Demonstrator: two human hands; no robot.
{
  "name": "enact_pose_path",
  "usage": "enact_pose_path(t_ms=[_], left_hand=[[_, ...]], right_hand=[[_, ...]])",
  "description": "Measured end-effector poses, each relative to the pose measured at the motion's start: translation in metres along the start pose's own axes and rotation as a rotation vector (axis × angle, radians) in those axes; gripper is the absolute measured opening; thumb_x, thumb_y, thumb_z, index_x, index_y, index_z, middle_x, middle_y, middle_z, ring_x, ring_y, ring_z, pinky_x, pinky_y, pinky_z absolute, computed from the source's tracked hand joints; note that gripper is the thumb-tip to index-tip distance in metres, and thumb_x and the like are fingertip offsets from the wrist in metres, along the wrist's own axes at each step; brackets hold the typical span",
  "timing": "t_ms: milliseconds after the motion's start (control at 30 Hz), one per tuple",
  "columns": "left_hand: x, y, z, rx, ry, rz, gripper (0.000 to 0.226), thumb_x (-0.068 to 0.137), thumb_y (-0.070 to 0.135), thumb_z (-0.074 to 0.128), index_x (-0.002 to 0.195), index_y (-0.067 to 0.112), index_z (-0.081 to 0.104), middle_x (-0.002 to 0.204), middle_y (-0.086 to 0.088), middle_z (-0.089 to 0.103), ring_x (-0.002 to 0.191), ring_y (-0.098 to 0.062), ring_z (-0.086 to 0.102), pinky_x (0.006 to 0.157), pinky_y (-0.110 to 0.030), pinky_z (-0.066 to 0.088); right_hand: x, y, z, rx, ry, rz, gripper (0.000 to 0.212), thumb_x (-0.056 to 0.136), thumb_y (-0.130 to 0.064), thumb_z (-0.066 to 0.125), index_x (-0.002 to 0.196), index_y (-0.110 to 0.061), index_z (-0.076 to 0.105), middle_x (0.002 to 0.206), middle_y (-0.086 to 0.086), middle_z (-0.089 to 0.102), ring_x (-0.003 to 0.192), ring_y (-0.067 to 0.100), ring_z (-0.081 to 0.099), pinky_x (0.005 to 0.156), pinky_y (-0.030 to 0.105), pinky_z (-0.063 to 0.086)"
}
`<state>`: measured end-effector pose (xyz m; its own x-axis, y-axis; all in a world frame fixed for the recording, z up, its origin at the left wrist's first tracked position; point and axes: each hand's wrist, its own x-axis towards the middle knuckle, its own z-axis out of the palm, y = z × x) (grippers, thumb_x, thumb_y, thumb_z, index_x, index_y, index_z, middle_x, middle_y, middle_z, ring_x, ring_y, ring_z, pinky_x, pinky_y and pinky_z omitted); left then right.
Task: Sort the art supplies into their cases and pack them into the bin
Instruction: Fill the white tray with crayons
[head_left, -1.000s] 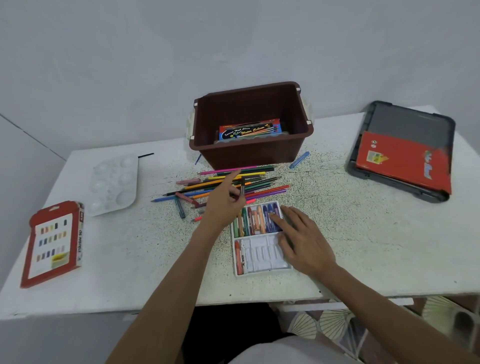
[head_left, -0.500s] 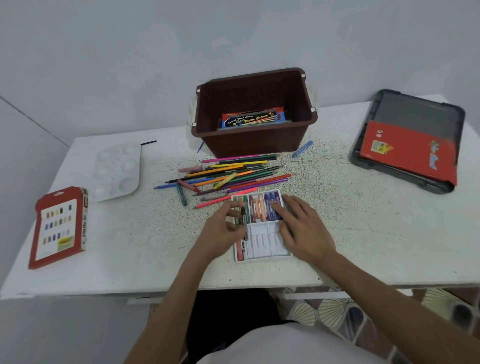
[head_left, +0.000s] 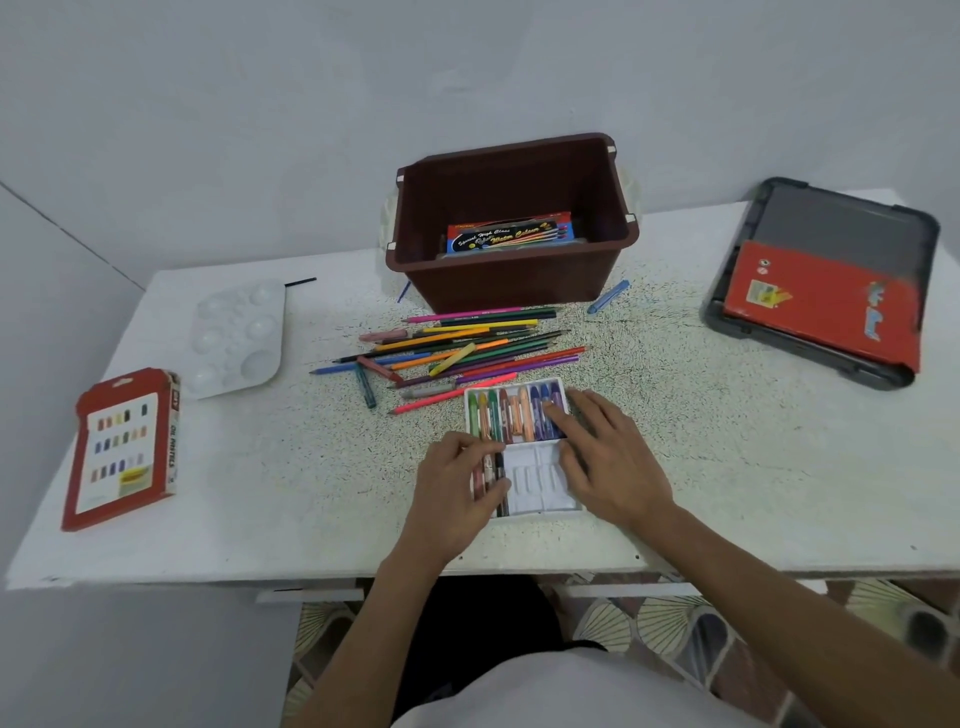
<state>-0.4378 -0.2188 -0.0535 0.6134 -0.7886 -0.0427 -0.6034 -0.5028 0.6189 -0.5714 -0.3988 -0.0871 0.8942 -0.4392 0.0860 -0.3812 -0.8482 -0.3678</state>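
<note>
Head view: your left hand (head_left: 457, 488) pinches a dark pastel (head_left: 500, 470) sitting in the white tray's (head_left: 540, 493) near row, right under your thumb. Your right hand (head_left: 608, 457) lies spread flat on the tray's right side, fingertips on the blue pastels (head_left: 540, 397).

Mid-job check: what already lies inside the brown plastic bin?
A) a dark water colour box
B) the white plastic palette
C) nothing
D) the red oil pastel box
A: the dark water colour box lies in the brown plastic bin; the red oil pastel box and white plastic palette lie outside it.
</note>
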Motion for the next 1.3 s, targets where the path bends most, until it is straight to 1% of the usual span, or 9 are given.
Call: enact_pose_path(t_ms=[233,400,467,567,700,800,1000,1133,1300], left_hand=[[-0.008,-0.013,0.006,-0.009,0.103,-0.096,0.064,0.074,0.068,0.058,0.134,0.048,0.047,0.118,0.011,0.038,0.116,-0.01,0.033,0.098,-0.032,0.019],[-0.009,-0.022,0.008,0.055,0.143,-0.079,0.075,0.072,0.077,0.054,0.138,0.041,0.046,0.12,0.013,0.034,0.116,-0.006,0.029,0.098,-0.034,0.019],[-0.007,-0.025,0.007,0.074,0.154,-0.054,0.073,0.075,0.075,0.053,0.137,0.038,0.049,0.12,0.011,0.036,0.114,-0.005,0.03,0.097,-0.033,0.021],[0.002,-0.031,0.002,0.065,0.246,-0.058,0.057,0.086,0.065,0.049,0.13,0.031,0.056,0.117,0.007,0.045,0.111,-0.01,0.038,0.094,-0.033,0.025],[0.036,-0.042,-0.01,0.203,0.404,-0.11,0.029,0.094,0.033,0.055,0.117,0.018,0.064,0.111,-0.006,0.056,0.106,-0.024,0.051,0.087,-0.034,0.031],[0.058,-0.048,-0.019,0.307,0.402,-0.161,0.022,0.096,0.02,0.059,0.115,0.015,0.068,0.109,-0.011,0.058,0.103,-0.03,0.052,0.083,-0.038,0.034],[0.075,-0.053,-0.032,0.353,0.35,-0.132,0.019,0.094,0.019,0.063,0.11,0.017,0.073,0.103,-0.007,0.061,0.1,-0.027,0.056,0.085,-0.042,0.04],[0.08,-0.057,-0.042,0.377,0.278,-0.143,0.02,0.093,0.026,0.065,0.111,0.021,0.073,0.106,-0.004,0.062,0.105,-0.025,0.055,0.09,-0.043,0.039],[0.082,-0.06,-0.046,0.437,0.25,-0.093,0.017,0.092,0.026,0.066,0.105,0.018,0.072,0.108,-0.006,0.06,0.107,-0.029,0.053,0.092,-0.046,0.039]], right_hand=[[0.0,0.001,0.001,-0.001,-0.009,0.004,0.053,0.1,-0.038,0.028,0.15,-0.023,0.036,0.152,0.011,0.04,0.142,0.028,0.031,0.111,0.051,0.034],[-0.001,0.0,0.0,-0.009,-0.002,-0.002,0.053,0.1,-0.038,0.028,0.15,-0.022,0.037,0.151,0.011,0.042,0.142,0.029,0.032,0.111,0.051,0.034],[-0.001,0.0,0.0,-0.008,0.002,-0.001,0.053,0.1,-0.038,0.028,0.15,-0.022,0.037,0.151,0.011,0.042,0.142,0.029,0.032,0.112,0.05,0.034],[-0.002,0.0,0.001,0.0,0.015,-0.008,0.052,0.1,-0.037,0.029,0.149,-0.02,0.04,0.15,0.012,0.043,0.141,0.03,0.034,0.112,0.05,0.034],[-0.002,0.0,0.0,-0.002,0.033,-0.014,0.052,0.1,-0.036,0.029,0.148,-0.019,0.042,0.149,0.013,0.045,0.14,0.03,0.035,0.113,0.049,0.033],[-0.002,-0.001,0.0,-0.004,0.043,-0.012,0.052,0.1,-0.036,0.029,0.147,-0.018,0.043,0.148,0.013,0.046,0.139,0.03,0.036,0.113,0.049,0.034],[-0.001,-0.001,0.001,-0.005,0.044,-0.013,0.052,0.1,-0.035,0.03,0.147,-0.018,0.044,0.148,0.013,0.046,0.139,0.03,0.037,0.111,0.049,0.035],[-0.002,-0.001,0.002,-0.001,0.039,-0.006,0.052,0.1,-0.037,0.028,0.148,-0.02,0.041,0.149,0.012,0.045,0.14,0.03,0.035,0.111,0.05,0.035],[-0.001,-0.001,0.003,-0.011,0.04,-0.011,0.052,0.1,-0.036,0.03,0.147,-0.019,0.042,0.149,0.013,0.045,0.14,0.03,0.035,0.111,0.05,0.035]])
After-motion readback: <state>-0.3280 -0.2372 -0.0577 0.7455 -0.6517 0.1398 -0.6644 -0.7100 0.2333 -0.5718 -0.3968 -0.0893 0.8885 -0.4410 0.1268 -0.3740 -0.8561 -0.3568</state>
